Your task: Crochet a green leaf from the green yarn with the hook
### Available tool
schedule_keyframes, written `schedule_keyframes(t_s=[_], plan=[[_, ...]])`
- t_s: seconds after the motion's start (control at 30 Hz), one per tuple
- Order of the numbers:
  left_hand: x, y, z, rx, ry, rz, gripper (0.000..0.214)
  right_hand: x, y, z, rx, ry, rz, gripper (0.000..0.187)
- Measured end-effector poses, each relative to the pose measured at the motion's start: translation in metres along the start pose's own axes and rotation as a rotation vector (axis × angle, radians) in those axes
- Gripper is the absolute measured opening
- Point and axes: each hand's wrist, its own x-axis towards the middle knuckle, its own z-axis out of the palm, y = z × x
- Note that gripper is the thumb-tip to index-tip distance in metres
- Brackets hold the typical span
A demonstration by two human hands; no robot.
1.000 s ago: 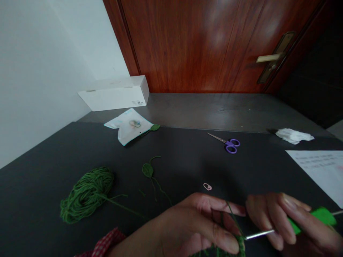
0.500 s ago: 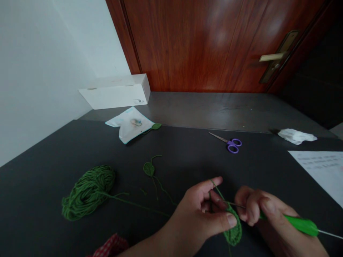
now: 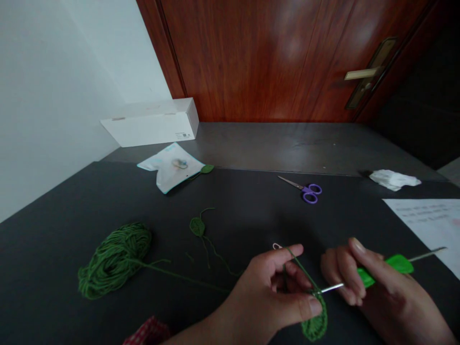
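Observation:
My left hand point(image 3: 276, 292) pinches a green crocheted piece point(image 3: 315, 326) between thumb and fingers, with a strand of green yarn running tight over its raised index finger. In my right hand point(image 3: 373, 278) is a crochet hook point(image 3: 400, 264) with a bright green handle. The hook's metal shaft reaches left to the top edge of the crocheted piece, where its tip is hidden among the stitches. A small pale loop point(image 3: 276, 246), perhaps a stitch marker, shows just behind the left index finger. A green yarn skein point(image 3: 115, 261) lies at the left, its strand leading toward my left hand.
A small crocheted leaf point(image 3: 197, 226) with loose tails lies mid-table. Behind it are a white pouch point(image 3: 170, 175), another green leaf point(image 3: 207, 169) and a white box point(image 3: 151, 127). Purple-handled scissors point(image 3: 309, 193), a crumpled tissue point(image 3: 393, 179) and a printed sheet point(image 3: 427, 220) lie to the right.
The crochet hook has tilted, its handle end swinging up, and more of its shaft shows between my hands. The crocheted piece has shifted slightly down. The pale loop has come into view.

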Motion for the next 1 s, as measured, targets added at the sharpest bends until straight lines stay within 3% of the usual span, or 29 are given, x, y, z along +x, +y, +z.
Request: schedule_keyframes(t_s=[0.3,0.6,0.77,1.0], plan=[[0.002,-0.004,-0.001,-0.037,-0.012,-0.021,0.082,-0.004,-0.006,-0.007,-0.097,0.003,-0.126,0.053],[0.002,-0.004,-0.001,-0.086,0.001,-0.023,0.080,-0.007,-0.006,-0.009,-0.145,-0.004,-0.101,0.055],[0.003,-0.001,0.000,-0.097,0.032,-0.008,0.076,-0.011,-0.005,-0.001,-0.118,0.115,-0.099,0.052],[0.002,-0.002,0.001,-0.105,0.050,0.002,0.074,-0.012,-0.003,0.001,-0.105,0.120,-0.085,0.052]])
